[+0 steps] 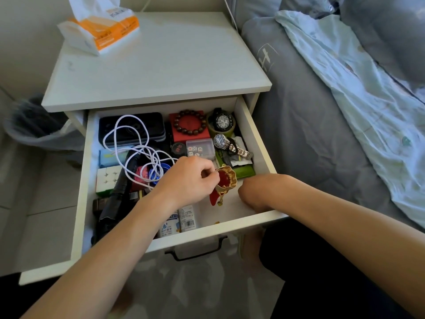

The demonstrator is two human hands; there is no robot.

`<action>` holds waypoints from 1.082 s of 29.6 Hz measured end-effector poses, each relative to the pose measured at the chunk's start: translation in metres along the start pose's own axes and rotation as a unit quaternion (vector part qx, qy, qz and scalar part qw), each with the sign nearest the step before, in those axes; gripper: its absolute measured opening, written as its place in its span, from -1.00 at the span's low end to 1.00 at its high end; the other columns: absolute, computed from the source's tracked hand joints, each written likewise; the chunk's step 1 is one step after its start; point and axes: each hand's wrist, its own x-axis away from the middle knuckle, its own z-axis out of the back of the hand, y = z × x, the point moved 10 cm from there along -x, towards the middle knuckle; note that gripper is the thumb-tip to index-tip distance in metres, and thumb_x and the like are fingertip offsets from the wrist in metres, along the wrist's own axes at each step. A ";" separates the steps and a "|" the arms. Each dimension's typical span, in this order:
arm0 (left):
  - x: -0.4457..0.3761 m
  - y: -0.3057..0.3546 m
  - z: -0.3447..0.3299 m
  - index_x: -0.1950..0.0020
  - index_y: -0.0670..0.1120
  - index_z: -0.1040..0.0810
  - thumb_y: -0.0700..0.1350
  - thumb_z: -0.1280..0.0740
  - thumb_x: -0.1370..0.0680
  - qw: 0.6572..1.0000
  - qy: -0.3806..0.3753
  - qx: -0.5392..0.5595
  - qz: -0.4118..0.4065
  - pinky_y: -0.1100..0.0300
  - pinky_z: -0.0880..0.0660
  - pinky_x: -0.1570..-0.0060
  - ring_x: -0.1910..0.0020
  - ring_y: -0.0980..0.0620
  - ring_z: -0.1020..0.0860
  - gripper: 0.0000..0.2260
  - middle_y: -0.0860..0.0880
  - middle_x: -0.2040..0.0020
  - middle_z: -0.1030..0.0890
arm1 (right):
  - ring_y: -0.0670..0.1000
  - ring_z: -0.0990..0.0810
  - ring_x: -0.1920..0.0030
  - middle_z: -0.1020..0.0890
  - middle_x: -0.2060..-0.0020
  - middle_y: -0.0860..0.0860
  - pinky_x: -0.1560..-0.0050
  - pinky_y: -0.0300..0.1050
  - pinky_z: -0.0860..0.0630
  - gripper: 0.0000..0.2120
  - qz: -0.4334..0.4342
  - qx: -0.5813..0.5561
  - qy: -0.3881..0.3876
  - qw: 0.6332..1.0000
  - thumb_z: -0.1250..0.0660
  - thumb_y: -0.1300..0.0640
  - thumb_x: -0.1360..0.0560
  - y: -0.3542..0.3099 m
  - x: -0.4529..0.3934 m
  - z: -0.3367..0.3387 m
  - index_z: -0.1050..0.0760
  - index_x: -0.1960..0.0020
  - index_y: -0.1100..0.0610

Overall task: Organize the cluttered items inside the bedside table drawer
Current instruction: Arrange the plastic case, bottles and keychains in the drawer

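The drawer [257, 137] was still mostly messy.
The left hand [190, 180] pinched a red pouch [226, 180] near the drawer's front; the right hand [250, 192] curled beside it, grip hidden; the white cable [128, 143] lay tangled.

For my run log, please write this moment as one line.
step: sorting drawer | left hand: pinches red-and-gold pouch rim | right hand: by pouch, grip unclear | white cable: tangled

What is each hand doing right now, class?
Left hand: fingers pinch the rim of the red pouch.
Right hand: fingers hidden; cannot be told.
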 end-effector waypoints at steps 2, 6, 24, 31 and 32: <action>0.001 0.004 -0.001 0.30 0.00 -0.60 -0.05 -0.32 -0.57 1.000 -0.005 -0.008 -0.004 0.23 -0.35 0.48 0.51 0.06 -0.45 -0.75 0.02 0.41 -0.60 | 0.13 -0.56 0.02 -0.58 -0.10 0.10 0.07 -0.06 -0.49 -0.72 -0.010 -0.007 -0.001 1.000 -0.31 0.19 -0.56 0.000 0.000 -0.003 -0.51 -0.25 0.20; 0.002 0.002 0.000 0.30 -0.01 -0.60 -0.04 -0.32 -0.57 1.000 -0.006 -0.009 -0.006 0.24 -0.34 0.47 0.51 0.09 -0.43 -0.75 0.02 0.41 -0.60 | 0.16 -0.57 -0.04 -0.57 -0.10 0.10 0.02 -0.03 -0.49 -0.74 -0.017 -0.025 -0.027 0.999 -0.27 0.24 -0.56 -0.001 -0.003 -0.009 -0.51 -0.24 0.21; 0.000 0.000 -0.005 0.30 -0.01 -0.60 -0.07 -0.33 -0.57 1.000 -0.025 -0.007 -0.008 0.33 -0.31 0.51 0.54 0.17 -0.41 -0.76 0.18 0.47 -0.53 | 0.02 -0.44 0.31 -0.46 0.31 0.01 0.10 -0.07 -0.45 -0.65 -0.046 -0.046 -0.110 0.992 -0.19 -0.02 -0.62 -0.006 -0.018 -0.018 -0.46 0.27 0.14; 0.000 -0.003 -0.004 0.28 -0.02 -0.61 -0.05 -0.32 -0.58 1.000 -0.022 -0.019 -0.008 0.25 -0.33 0.48 0.51 0.10 -0.42 -0.76 0.05 0.42 -0.58 | 0.04 -0.49 0.21 -0.42 0.23 0.00 0.09 -0.04 -0.45 -0.81 -0.008 0.020 -0.107 0.994 -0.23 0.14 -0.60 -0.021 -0.020 -0.003 -0.49 -0.19 0.12; 0.000 -0.002 -0.006 0.28 -0.01 -0.61 -0.04 -0.32 -0.58 1.000 -0.024 -0.017 -0.009 0.25 -0.32 0.49 0.52 0.11 -0.41 -0.76 0.05 0.43 -0.58 | 0.02 -0.46 0.27 -0.43 0.24 0.00 0.13 -0.05 -0.43 -0.87 -0.009 0.027 -0.106 0.994 -0.24 0.15 -0.60 -0.020 -0.018 -0.006 -0.49 -0.12 0.11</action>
